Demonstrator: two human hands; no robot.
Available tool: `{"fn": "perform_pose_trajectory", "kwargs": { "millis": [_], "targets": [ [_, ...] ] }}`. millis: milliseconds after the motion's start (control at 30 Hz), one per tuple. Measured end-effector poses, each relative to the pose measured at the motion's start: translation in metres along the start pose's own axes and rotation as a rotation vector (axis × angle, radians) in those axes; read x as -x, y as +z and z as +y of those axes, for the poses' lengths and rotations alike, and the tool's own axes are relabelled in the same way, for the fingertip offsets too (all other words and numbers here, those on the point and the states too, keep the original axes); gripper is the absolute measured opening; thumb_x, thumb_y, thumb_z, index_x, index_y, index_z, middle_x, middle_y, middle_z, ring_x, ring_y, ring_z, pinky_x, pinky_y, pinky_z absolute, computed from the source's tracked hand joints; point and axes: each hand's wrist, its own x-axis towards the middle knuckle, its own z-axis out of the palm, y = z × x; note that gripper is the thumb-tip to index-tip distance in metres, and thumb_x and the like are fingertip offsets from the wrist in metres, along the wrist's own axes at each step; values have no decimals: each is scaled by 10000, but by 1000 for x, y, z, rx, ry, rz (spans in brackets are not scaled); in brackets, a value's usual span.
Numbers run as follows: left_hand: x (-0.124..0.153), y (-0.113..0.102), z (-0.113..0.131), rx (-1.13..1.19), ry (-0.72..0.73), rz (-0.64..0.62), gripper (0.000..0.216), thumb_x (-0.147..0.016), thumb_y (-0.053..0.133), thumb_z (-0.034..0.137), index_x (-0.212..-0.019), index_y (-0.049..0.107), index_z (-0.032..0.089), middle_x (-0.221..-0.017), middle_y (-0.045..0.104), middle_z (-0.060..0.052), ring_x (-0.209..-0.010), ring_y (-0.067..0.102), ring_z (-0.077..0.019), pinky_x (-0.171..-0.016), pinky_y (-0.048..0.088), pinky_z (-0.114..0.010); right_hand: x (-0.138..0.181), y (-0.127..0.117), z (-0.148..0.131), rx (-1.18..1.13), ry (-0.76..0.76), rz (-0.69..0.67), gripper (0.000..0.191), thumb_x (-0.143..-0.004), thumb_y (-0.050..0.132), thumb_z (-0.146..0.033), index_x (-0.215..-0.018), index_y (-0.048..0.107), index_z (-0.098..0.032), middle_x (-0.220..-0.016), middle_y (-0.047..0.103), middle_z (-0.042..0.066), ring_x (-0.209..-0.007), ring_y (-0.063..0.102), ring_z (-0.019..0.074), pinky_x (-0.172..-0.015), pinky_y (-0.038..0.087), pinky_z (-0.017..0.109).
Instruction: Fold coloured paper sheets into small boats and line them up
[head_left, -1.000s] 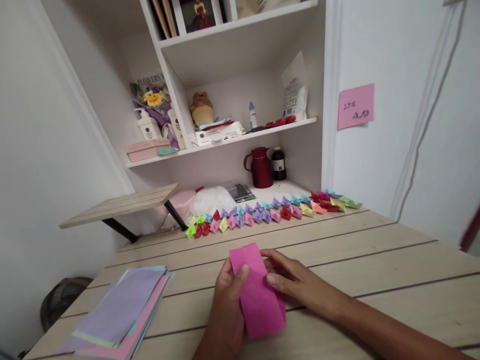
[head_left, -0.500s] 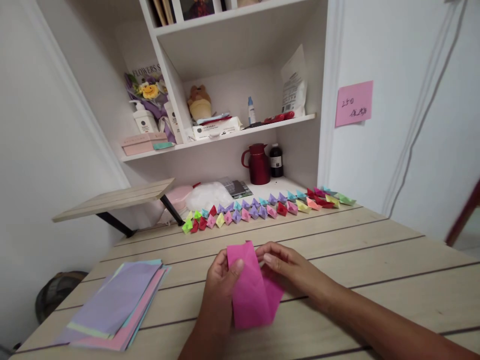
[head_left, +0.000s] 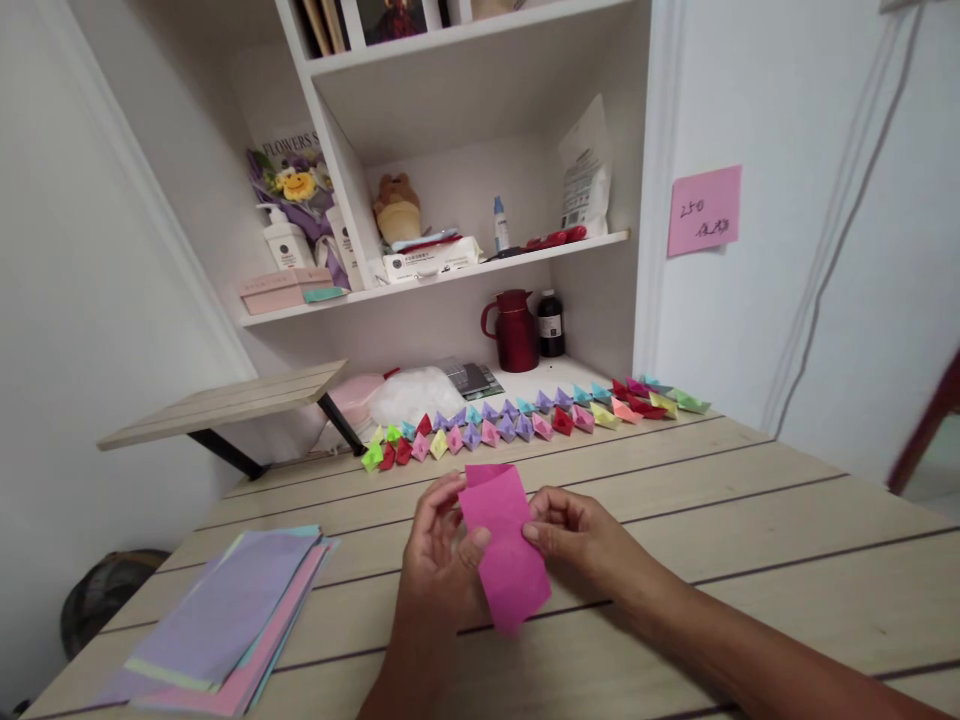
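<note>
A folded strip of bright pink paper is held a little above the wooden table, tilted with its lower corner pointing down. My left hand grips its left edge, thumb on the front and fingers behind. My right hand pinches its right edge with thumb and fingertips. Both hands are closed on the paper.
A stack of purple, pink and teal paper sheets lies at the near left. A row of several small folded paper shapes lines the table's far edge. Behind stand white shelves with a red jug, a dark bottle and a small raised wooden board.
The pink paper has been lifted off the table and folded narrower. Both hands rose slightly with it and moved a little away from me.
</note>
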Motion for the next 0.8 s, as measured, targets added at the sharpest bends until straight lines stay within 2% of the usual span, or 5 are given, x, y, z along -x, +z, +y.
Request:
{"fn": "perform_pose_trajectory", "kwargs": {
  "millis": [167,333,467,633,800],
  "targets": [
    [-4,-2,-11,-50,44,162,637,-535,849,214,-1134,631,240,-1359,506,-107,-1351,347,-296,-1104,251,-361,1,0,-8,-46,18,44,351,-610,824,-425,-695,588,-179,-597,578,-43,-546,474,96,-567,346,233],
    [1,0,-24,75,-156,-99,930,-534,867,233,-1362,446,225,-1164,652,-164,-1038,627,-306,-876,477,-391,3,1,-11,-74,24,34,340,-626,823,-400,-710,576,-182,-616,602,-40,-559,499,97,-584,363,232],
    [2,-2,-19,-1,-347,-133,540,-611,824,323,-1085,671,114,-819,732,-109,-702,668,-221,-638,498,-285,6,2,-10,-33,36,-54,320,-679,791,-401,-724,562,-183,-654,621,-28,-610,553,113,-622,402,245],
    [1,-9,-6,48,-386,-37,341,-666,784,373,-888,716,123,-723,708,-50,-561,581,-113,-557,433,-199,2,-8,-7,75,-13,1,281,-824,625,-448,-958,590,-203,-948,665,49,-739,645,165,-748,485,347],
    [7,-10,-1,38,-513,-242,293,-724,740,399,-835,714,129,-657,655,-24,-525,509,-76,-515,372,-169,-5,-31,-12,399,-209,94,679,-777,682,-321,-1374,365,-377,-1415,392,74,-1129,544,252,-916,475,447]
  ]
}}
